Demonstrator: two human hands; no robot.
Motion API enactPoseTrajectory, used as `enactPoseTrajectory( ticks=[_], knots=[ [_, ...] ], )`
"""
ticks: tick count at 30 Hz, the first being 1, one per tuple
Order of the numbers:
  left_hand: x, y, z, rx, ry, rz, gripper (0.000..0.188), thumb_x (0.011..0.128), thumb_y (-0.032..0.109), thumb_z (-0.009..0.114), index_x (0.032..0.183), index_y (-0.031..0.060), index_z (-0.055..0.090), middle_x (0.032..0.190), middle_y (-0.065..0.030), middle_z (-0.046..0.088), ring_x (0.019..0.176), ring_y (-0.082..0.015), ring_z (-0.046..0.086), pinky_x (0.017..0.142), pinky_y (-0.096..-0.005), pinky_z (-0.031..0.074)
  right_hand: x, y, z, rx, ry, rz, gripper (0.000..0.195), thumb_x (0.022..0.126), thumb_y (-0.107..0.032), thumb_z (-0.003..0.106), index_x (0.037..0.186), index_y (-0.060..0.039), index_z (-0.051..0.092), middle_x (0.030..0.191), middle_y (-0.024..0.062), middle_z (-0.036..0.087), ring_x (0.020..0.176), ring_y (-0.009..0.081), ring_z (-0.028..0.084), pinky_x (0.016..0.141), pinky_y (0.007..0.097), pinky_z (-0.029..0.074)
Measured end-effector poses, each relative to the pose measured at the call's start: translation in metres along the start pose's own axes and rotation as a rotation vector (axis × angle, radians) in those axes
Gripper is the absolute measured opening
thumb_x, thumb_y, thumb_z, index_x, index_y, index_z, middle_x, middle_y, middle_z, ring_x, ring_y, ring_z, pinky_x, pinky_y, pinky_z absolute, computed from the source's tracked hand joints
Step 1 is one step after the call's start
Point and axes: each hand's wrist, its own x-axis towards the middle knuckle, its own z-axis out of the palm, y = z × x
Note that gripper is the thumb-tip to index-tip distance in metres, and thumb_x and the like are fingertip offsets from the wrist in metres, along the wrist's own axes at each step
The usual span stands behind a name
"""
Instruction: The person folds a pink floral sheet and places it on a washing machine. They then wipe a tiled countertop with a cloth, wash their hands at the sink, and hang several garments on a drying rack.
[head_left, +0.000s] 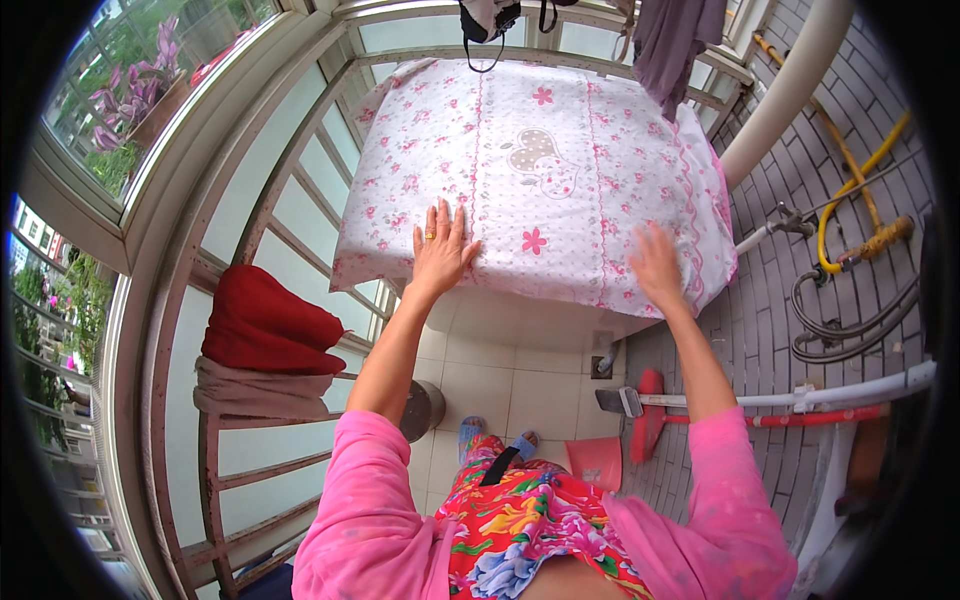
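Observation:
A white cloth cover with pink flowers and hearts (420, 150) is draped over a large boxy white appliance (517, 319), whose lower front shows beneath the hem. My left hand (442, 251), with a ring on one finger, rests flat on the cover near its front left edge, fingers apart. Over the front right part of the cover is my right hand (658, 262). It is blurred, its fingers spread, and whether it touches the cloth is unclear. Neither hand grips anything.
Red cloth (270, 322) and a beige cloth (262, 390) hang over the left railing. A dark bin (422, 411) and a pink dustpan (596, 461) stand on the tiled floor. A yellow gas hose (825, 232) runs along the right wall. Laundry (679, 49) hangs above.

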Motion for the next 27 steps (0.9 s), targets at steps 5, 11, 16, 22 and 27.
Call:
enactPoseTrajectory(
  ticks=[5,11,16,22,27],
  knots=[
    [0.001,-0.011,-0.027,-0.111,-0.150,0.024,0.067,0.085,0.042,0.053,0.139,0.0125,0.027,0.147,-0.0163,0.012,0.135,-0.0338,0.013,0.103,-0.0579,0.015,0.006,-0.005,-0.022,0.124,-0.251,0.084,0.055,0.083,-0.030,0.058,0.131,-0.0088,0.040,0.139,0.0193,0.028,0.129,0.0342,0.024,0.104,0.0446,0.022],
    [-0.050,0.039,-0.054,-0.833,0.097,0.162,0.048,0.087,0.022,0.057,0.127,0.0002,0.043,0.131,-0.0210,0.043,0.125,-0.0332,0.037,0.101,-0.0369,0.031,-0.038,-0.091,-0.072,2.089,0.014,0.801,0.041,0.092,-0.030,0.046,0.120,0.0005,0.046,0.112,0.0156,0.057,0.100,0.0254,0.056,0.089,0.0354,0.045],
    [-0.135,0.160,-0.065,-0.736,0.006,0.832,0.050,0.082,0.024,0.059,0.128,0.0072,0.046,0.136,-0.0157,0.039,0.129,-0.0335,0.030,0.103,-0.0495,0.022,-0.080,-0.169,-0.071,2.531,0.077,0.561,0.052,0.094,-0.043,0.032,0.124,-0.0027,0.044,0.118,0.0181,0.054,0.106,0.0287,0.054,0.093,0.0380,0.043],
    [-0.184,0.196,-0.050,-0.734,-0.124,1.259,0.038,0.082,0.029,0.052,0.118,0.0193,0.058,0.134,-0.0082,0.043,0.127,-0.0308,0.034,0.102,-0.0511,0.019,-0.178,-0.217,-0.144,2.553,0.305,0.585,0.060,0.090,-0.051,0.038,0.133,-0.0092,0.035,0.132,0.0110,0.042,0.117,0.0256,0.043,0.100,0.0371,0.034],
    [-0.184,0.223,-0.017,-0.355,-0.066,0.976,0.045,0.085,0.025,0.055,0.128,0.0147,0.047,0.137,-0.0117,0.038,0.130,-0.0290,0.030,0.102,-0.0537,0.019,-0.285,-0.204,-0.265,1.947,0.301,0.807,0.060,0.090,-0.038,0.048,0.137,-0.0055,0.028,0.129,0.0117,0.045,0.118,0.0207,0.043,0.100,0.0394,0.033]
  ],
)
